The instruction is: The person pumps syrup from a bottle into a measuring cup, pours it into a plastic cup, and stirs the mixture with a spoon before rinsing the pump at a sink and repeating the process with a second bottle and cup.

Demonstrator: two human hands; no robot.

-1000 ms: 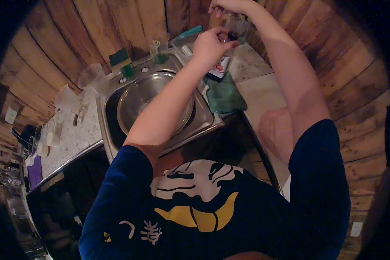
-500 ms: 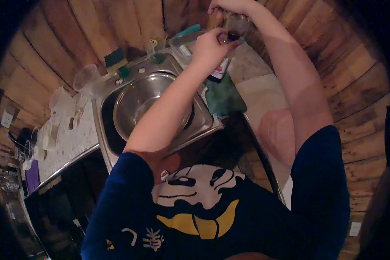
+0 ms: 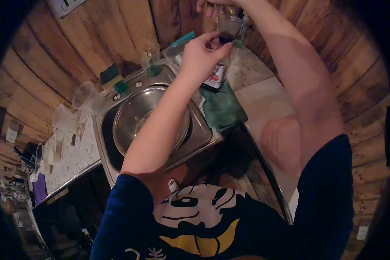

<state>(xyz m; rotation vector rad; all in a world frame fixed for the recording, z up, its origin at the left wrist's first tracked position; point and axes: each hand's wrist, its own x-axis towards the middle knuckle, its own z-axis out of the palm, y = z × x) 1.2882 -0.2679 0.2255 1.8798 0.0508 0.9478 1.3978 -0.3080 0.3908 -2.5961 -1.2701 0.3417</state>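
My left hand (image 3: 202, 55) reaches across the sink with thumb and fingers closed around the lower part of a clear cup (image 3: 230, 27). Dark contents show at the cup's bottom. At the top edge of the view, my right hand (image 3: 214, 6) is bent down above the cup's rim with its fingers curled. Part of that hand is cut off, and what it holds, if anything, cannot be made out. A dark-edged container with a printed label (image 3: 216, 77) lies below my left wrist, beside a green cloth (image 3: 223, 108).
A large metal bowl (image 3: 128, 123) sits in the steel sink (image 3: 199, 149). Clear plastic containers (image 3: 83, 96) and a sponge (image 3: 110, 77) line the back left. Behind the sink is a tray with a teal-handled item (image 3: 183, 39). Wooden walls (image 3: 125, 30) close in behind.
The whole view has shifted slightly. My right hand has moved a little left and up relative to the cup, while my left hand stays at the cup's base.
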